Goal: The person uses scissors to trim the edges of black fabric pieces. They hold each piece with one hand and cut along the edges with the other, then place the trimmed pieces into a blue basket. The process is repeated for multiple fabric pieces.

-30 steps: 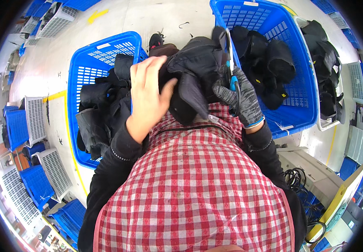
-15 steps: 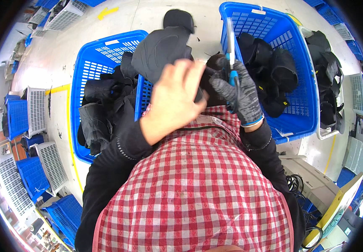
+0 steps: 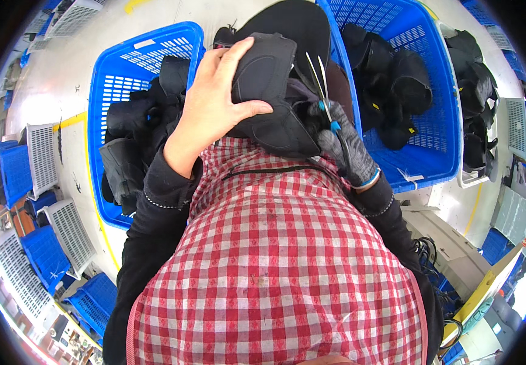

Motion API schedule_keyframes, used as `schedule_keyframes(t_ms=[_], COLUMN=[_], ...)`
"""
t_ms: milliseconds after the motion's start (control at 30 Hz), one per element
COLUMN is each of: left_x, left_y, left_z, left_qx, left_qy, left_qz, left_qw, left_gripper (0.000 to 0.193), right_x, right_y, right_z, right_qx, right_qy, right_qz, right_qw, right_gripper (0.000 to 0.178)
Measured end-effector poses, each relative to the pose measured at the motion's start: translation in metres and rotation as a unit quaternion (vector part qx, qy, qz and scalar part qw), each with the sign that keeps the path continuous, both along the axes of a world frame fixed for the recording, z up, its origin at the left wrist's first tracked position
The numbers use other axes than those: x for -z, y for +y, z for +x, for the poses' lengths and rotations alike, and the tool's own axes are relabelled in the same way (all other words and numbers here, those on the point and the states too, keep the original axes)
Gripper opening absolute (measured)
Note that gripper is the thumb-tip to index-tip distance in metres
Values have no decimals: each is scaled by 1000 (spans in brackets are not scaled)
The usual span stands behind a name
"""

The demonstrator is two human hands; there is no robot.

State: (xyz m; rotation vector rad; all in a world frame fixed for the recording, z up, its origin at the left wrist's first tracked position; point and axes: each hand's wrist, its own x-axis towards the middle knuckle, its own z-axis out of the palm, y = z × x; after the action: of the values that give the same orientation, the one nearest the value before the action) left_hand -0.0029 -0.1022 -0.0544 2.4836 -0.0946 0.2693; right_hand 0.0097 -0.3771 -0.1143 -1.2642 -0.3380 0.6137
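Black padded fabric piece [image 3: 263, 70] sits over the person's lap, between the two hands, above the red-checked apron [image 3: 263, 243]. From where I stand, main risk is the scissors [image 3: 335, 126]: blades parted, tips up, bare metal just beside the piece's right edge. A slip of the right wrist, or a tug on the fabric, could nick the black cloth or snip in the wrong spot. Left hand [image 3: 211, 103] is bare, so a blade swinging left could catch the thumb, which lies on the piece's near face, pointing right. Second risk: the piece looks soft and jointed, held mostly at one side, so it could fold or sag if that hold loosens. Large rounded black panel [image 3: 293, 27] shows behind the blades; can't tell if it's joined on, but it could get cut by mistake. Grip, left: pinching the piece's left side, thumb in front, fingers round the upper left edge; bulk extends right and downward from it. Grip, right: gloved right hand [image 3: 342, 143] closed round the scissors, piece's lower right end beside it; can't tell whether those fingers pinch cloth too. Blue baskets flank the lap, left basket [image 3: 162, 52] and right basket [image 3: 440, 103], both holding black pieces.
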Motion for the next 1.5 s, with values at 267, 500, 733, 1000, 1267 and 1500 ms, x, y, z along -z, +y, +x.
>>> schedule_keyframes(t_ms=[267,500,733,1000,1267,1500], left_x=[18,11,7,13,16,17], left_y=[11,7,0,-1,-2,0], left_z=[-5,9,17,30,37,37], left_qx=[-9,5,27,33,42,43], left_qy=[-58,-40,-26,-51,-50,-58], left_qz=[3,40,45,55,44,52], left_qw=[998,998,998,997,997,996], left_gripper=[107,106,101,101,99,99], right_x=[8,7,9,6,-2,-1], right_y=[-33,-34,-49,-58,-59,-59], right_z=[-12,0,15,29,36,35], right_qx=[-121,-133,-136,-157,-145,-159], right_qy=[-28,-84,-144,-150,-201,-153], right_qz=[-126,-167,-202,-229,-287,-255], right_qw=[984,973,959,949,925,941], right_gripper=[60,66,66,69,67,66])
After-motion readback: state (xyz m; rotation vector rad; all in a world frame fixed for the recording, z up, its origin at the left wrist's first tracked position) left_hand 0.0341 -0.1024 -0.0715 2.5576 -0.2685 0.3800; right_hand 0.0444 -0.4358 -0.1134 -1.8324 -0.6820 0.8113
